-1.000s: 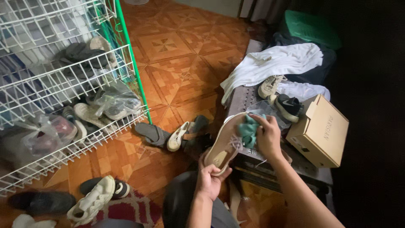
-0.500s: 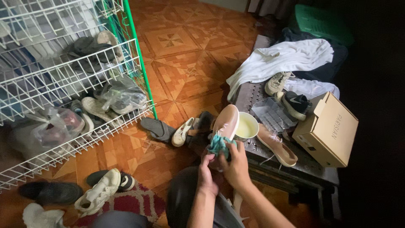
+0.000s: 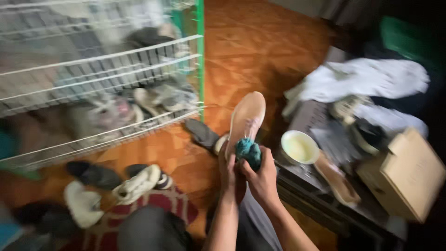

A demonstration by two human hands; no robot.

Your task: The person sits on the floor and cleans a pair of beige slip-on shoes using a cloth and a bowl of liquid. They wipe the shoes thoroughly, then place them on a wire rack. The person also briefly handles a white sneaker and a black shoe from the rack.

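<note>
A pale pink shoe (image 3: 246,118) is held sole-up over the floor, its toe pointing away from me. My left hand (image 3: 228,174) grips it from below at the heel end. My right hand (image 3: 262,176) presses a teal cloth (image 3: 248,151) against the heel part of the sole. A second tan shoe (image 3: 337,179) lies on the dark low table (image 3: 325,204) to the right, next to a small white bowl (image 3: 299,146). The picture is blurred by motion.
A cardboard box (image 3: 409,174) stands at the table's right end, with white cloth (image 3: 371,79) and sneakers (image 3: 362,125) behind it. A white wire rack (image 3: 93,93) of shoes fills the left. Loose shoes (image 3: 137,183) and sandals (image 3: 202,135) lie on the orange floor.
The shoe has come off the table toward my lap and turned sole-up. My right hand now rubs the cloth on it nearer the heel. The view has swung left and down.
</note>
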